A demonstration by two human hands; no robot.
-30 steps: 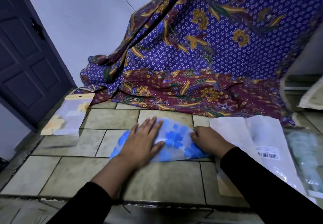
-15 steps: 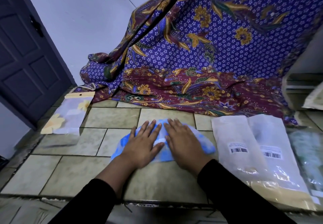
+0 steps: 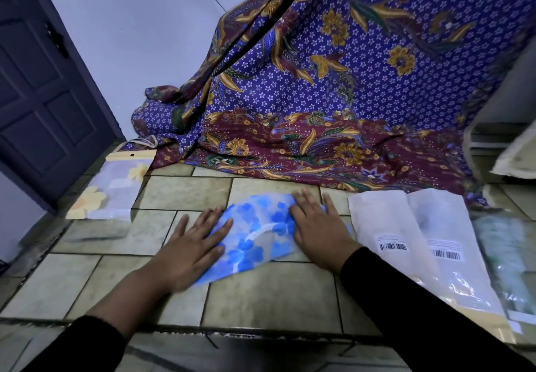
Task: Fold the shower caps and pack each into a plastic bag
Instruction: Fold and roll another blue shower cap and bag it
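A: Where was the cap?
B: We saw the blue shower cap [image 3: 261, 235] flat on the tiles [image 3: 275, 293], stretched between both hands.
A: Hands?
B: Left hand [image 3: 191, 247] and right hand [image 3: 316, 226] flat, fingers straight, pressing its opposite ends.

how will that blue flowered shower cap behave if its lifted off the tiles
Probably floppy: the blue shower cap is thin, see-through film lying flat and creased under the left hand and right hand. Likely very light, so it may slide on the smooth tiles when pushed.
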